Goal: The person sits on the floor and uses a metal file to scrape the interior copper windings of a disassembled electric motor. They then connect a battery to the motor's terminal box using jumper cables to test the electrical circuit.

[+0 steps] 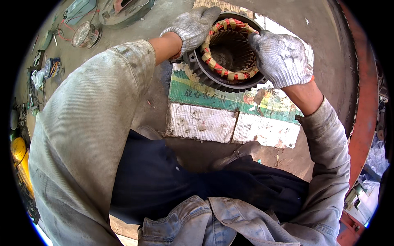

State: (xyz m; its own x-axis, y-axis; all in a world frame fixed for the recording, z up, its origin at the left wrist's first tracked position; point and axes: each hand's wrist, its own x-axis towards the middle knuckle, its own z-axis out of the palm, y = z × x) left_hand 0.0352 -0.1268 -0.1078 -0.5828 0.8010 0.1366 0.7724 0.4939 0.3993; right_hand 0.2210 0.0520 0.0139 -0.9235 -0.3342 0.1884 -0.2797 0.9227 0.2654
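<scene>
A motor stator [232, 77] stands with its round opening facing up, in a dark finned housing. A ring of windings, bound with red and tan lacing, lines its top, and the bore inside is dark. Both my hands wear grey-white knitted gloves, dirty at the fingers. My left hand [192, 30] is closed on the far left rim, fingers together and pointing right. On the right side my right hand [283, 57] is closed over the rim, its thumb against the winding ring. The fingertips of both hands are partly hidden.
Flattened printed cardboard [201, 121] lies under the stator on the grey floor, before my shoes. At the far left are a round metal part [123, 12], a wire coil [86, 35] and a small can [52, 67]. A red curved metal edge [365, 102] runs along the right.
</scene>
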